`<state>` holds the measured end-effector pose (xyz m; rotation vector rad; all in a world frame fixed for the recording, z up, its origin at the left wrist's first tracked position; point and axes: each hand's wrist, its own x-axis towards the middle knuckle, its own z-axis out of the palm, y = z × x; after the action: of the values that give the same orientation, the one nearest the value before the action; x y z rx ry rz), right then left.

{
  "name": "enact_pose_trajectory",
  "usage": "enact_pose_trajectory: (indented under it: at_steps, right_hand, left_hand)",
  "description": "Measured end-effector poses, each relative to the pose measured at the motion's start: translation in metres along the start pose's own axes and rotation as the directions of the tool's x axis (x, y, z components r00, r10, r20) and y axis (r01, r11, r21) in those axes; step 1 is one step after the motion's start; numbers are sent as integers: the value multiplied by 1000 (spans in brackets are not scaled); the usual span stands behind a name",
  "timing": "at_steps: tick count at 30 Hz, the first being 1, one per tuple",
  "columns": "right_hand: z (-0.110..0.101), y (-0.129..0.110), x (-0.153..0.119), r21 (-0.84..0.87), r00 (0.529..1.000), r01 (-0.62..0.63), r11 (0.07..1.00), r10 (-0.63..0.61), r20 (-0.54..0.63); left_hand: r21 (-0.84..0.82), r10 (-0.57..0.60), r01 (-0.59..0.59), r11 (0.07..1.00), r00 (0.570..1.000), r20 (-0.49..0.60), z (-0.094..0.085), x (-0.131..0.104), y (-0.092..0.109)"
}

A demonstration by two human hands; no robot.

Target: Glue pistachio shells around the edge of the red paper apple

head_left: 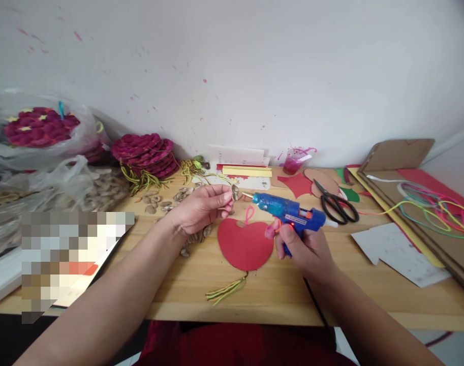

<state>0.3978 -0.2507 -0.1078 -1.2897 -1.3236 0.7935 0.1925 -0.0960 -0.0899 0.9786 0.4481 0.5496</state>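
My left hand (pixel 207 207) pinches a small brown shell-like piece (pixel 235 192) between thumb and fingertips. Wrapped round the handle of a blue glue gun (pixel 279 206), my right hand (pixel 302 249) holds it with the nozzle pointing left, close to that piece. An orange light glows on the gun's body. Below and between the hands, a red apple-shaped cutout (pixel 246 248) lies on the wooden table, with a pink loop (pixel 249 214) at its top and a yellow-green tassel (pixel 227 291) at its bottom. Several similar shell-like pieces (pixel 151 202) lie behind and beside my left wrist.
Black scissors (pixel 336 203), red paper (pixel 296 184) and a cup of pink liquid (pixel 292 161) are at back right. Cardboard (pixel 441 203) with coloured cords stands right. Stacked magenta discs (pixel 146 152) and plastic bags (pixel 56 178) are left. The gun's black cable (pixel 316 305) crosses the front edge.
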Motion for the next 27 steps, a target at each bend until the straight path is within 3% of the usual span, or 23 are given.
enact_pose_trajectory:
  at_steps: [4,27]
  right_hand:
    - [-1,2,-3,-58,998,-13,998,16,56]
    - [-2,7,-6,-117,998,-13,993,20,62]
  left_hand:
    - [-39,28,-29,999,999,-32,-1,0,0]
    - [-26,25,-25,999,1000,-13,0,0,-1]
